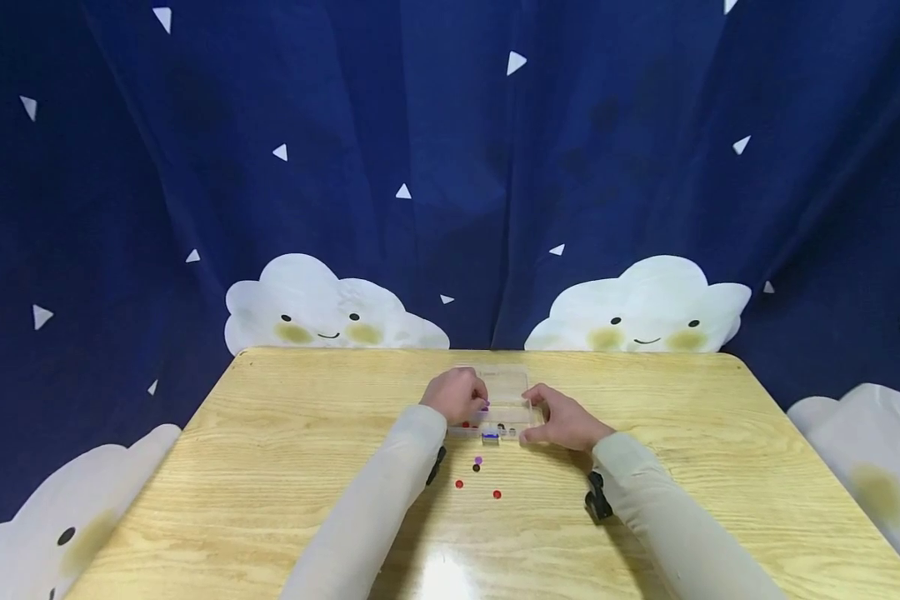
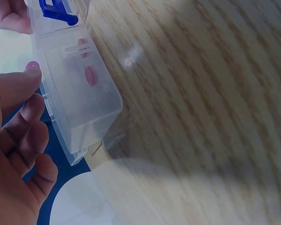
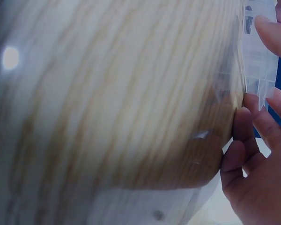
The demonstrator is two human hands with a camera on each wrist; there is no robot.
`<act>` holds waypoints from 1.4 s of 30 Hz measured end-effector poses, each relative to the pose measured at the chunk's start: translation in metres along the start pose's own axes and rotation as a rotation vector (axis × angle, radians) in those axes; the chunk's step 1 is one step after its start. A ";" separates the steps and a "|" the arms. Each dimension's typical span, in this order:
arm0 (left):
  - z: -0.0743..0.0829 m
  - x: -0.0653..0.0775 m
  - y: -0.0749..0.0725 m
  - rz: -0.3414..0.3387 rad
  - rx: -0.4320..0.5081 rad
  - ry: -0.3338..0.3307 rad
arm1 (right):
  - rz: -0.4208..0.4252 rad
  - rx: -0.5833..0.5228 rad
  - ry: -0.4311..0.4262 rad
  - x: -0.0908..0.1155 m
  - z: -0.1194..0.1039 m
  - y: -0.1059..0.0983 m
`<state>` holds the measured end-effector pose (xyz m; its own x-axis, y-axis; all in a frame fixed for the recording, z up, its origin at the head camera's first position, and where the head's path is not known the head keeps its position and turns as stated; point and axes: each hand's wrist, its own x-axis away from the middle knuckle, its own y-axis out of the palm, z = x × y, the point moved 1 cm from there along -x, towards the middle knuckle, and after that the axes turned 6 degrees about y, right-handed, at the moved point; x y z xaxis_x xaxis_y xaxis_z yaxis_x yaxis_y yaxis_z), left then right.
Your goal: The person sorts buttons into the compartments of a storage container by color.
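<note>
Hold the purple piece (image 2: 33,64) by its edges, using the fingertips alone; bring low inside the rim of the clear box (image 2: 96,105) before parting the fingers, the likely way to avoid a bounce; choose the compartment first, given two red pieces (image 2: 90,76) in the left end and dark pieces (image 1: 501,427) farther right; steady the box without squeezing, so as not to slide or tip it; mind the blue clasp (image 1: 491,437) on the near wall, and leave room for the sleeves.

Left hand (image 1: 456,395) above the left part of the box, back upward; fingers narrow, with the purple piece at the thumb tip in a pinch, the rest loosely curled; right hand (image 1: 562,421) round the right end, thumb on the near side, other fingers beyond; fingers spread to the box's breadth and holding it, how firmly cannot tell; box toward the far edge of the worktop (image 1: 270,500), lid apparently raised; nearer, loose on the wood, another purple piece (image 1: 478,460), a black piece (image 1: 476,468) and two loose red pieces (image 1: 497,495).
</note>
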<state>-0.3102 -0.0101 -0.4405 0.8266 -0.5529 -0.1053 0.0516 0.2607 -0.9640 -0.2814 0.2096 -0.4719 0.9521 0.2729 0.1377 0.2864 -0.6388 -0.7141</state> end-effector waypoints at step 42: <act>0.005 0.079 0.000 0.051 -0.024 0.436 | 0.014 0.010 0.017 0.000 0.002 0.003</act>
<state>-0.2417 -0.0497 -0.4476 0.5139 -0.8233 -0.2410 -0.0004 0.2808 -0.9598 -0.2811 0.2094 -0.4753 0.9578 0.2517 0.1388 0.2717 -0.6356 -0.7226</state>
